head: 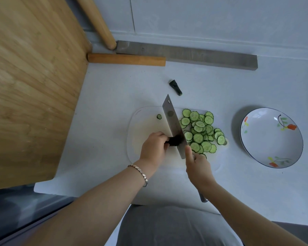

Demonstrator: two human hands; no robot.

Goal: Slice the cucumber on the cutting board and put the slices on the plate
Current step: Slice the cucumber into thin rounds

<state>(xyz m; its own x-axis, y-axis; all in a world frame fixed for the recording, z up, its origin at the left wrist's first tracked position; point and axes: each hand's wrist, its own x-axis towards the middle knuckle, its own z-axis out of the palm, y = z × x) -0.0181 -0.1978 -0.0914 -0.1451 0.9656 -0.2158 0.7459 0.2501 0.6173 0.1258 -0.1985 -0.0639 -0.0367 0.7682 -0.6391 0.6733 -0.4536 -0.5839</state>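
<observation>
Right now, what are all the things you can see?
cutting board: one, white, middle of the counter
cleaver: one, silver, over the board
cucumber slices: many, pale green, heaped on the board right of the cleaver; one stray slice left of it
cucumber stub: one, dark green, at the cleaver's edge
cucumber end: one, dark green, on the counter beyond the board
plate: one, white with red flowers, right of the board, no slices
wooden board: one, light brown, far left
wooden rods: two, tan, at the back
grey bar: one, along the wall
bracelet: one, silver, left wrist
left hand: holds the stub
right hand: grips the cleaver
</observation>
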